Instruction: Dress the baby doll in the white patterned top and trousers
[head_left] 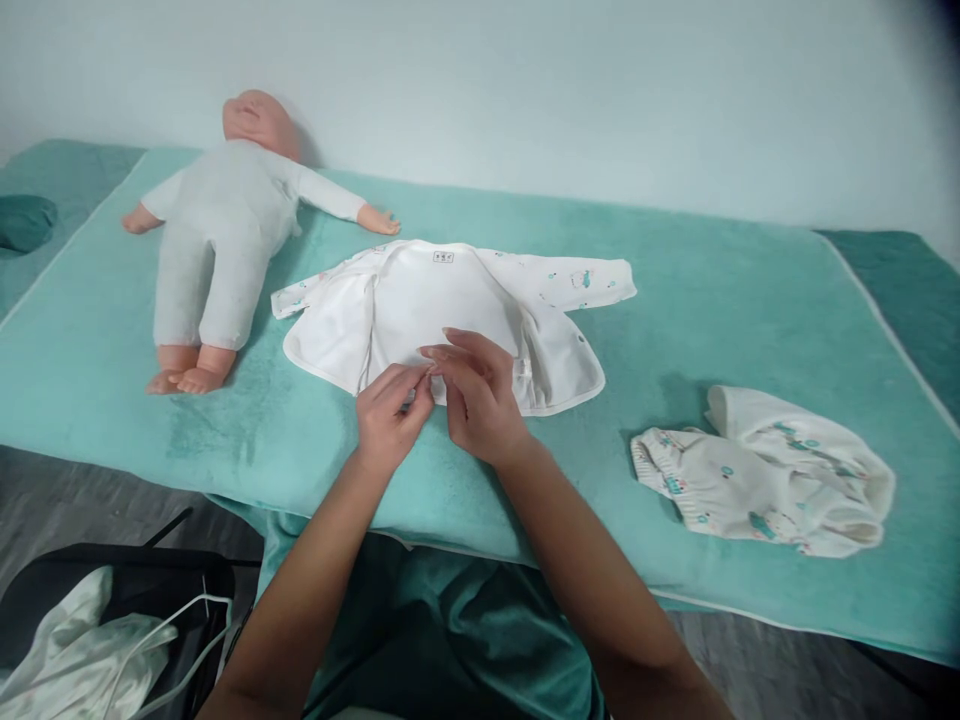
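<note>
A small white baby jacket (442,300) with a printed pattern lies spread with its front open and its sleeves out to the sides. Over its lower hem, my left hand (391,415) pinches thumb and forefinger together. My right hand (486,395) meets it fingertip to fingertip, its thumb and forefinger also closed and its other fingers loosely bent. Whatever sits between the fingertips is too small to make out. Folds and a pale tie or strip show on the jacket's right inner side, beside my right hand.
A baby doll (217,230) in a white body suit lies at the back left. Folded printed baby trousers (772,480) rest at the right. Green cloth (465,490) covers the table. At lower left, a black chair (150,570) holds patterned clothing (90,640) and a white hanger (214,600).
</note>
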